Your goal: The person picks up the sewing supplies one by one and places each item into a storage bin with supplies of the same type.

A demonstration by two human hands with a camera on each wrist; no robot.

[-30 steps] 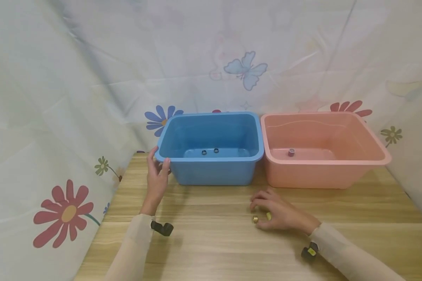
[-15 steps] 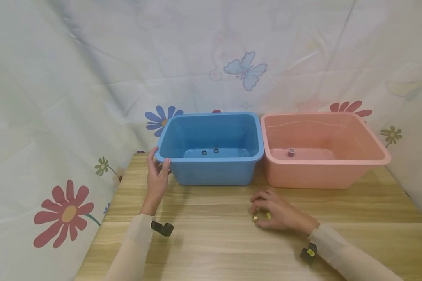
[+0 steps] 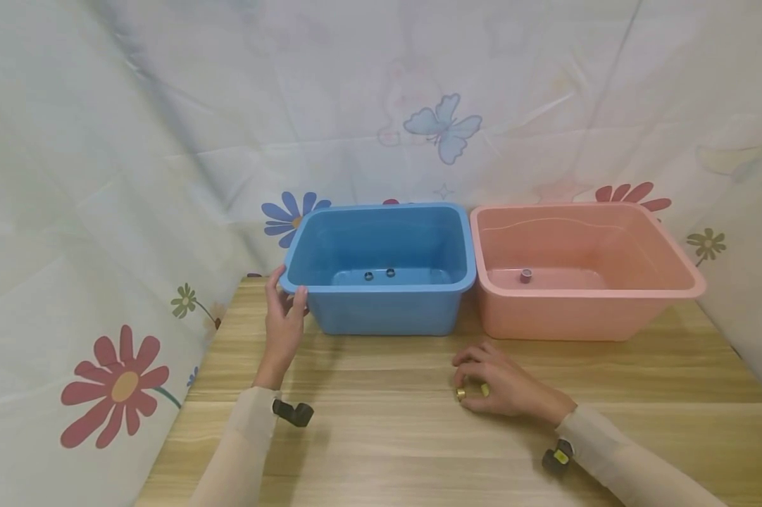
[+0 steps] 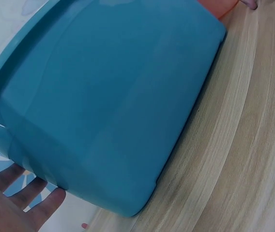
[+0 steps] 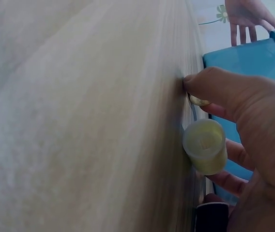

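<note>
My left hand (image 3: 284, 327) holds the near left corner of the blue plastic tub (image 3: 384, 310); its thumb is on the front rim and its fingers lie along the side wall. On the table, my right hand (image 3: 504, 384) pinches a small brass-coloured ring-like piece (image 3: 460, 394) between thumb and index finger. Under the palm sits a translucent yellow cylinder (image 5: 206, 147), apart from the thumb; whether other fingers touch it I cannot tell. Two small dark rings (image 3: 390, 272) lie inside the blue tub.
Right of the blue tub stands a pink tub (image 3: 558, 317), with a small greyish-purple cylinder (image 3: 526, 276) inside. Both tubs stand at the back of the wood-grain table (image 3: 381, 436), before a printed curtain (image 3: 355, 105). A dark cylindrical object (image 5: 212, 217) shows low in the right wrist view.
My right index finger has curled down towards the thumb, onto the brass-coloured piece. The left hand and both tubs have stayed in place.
</note>
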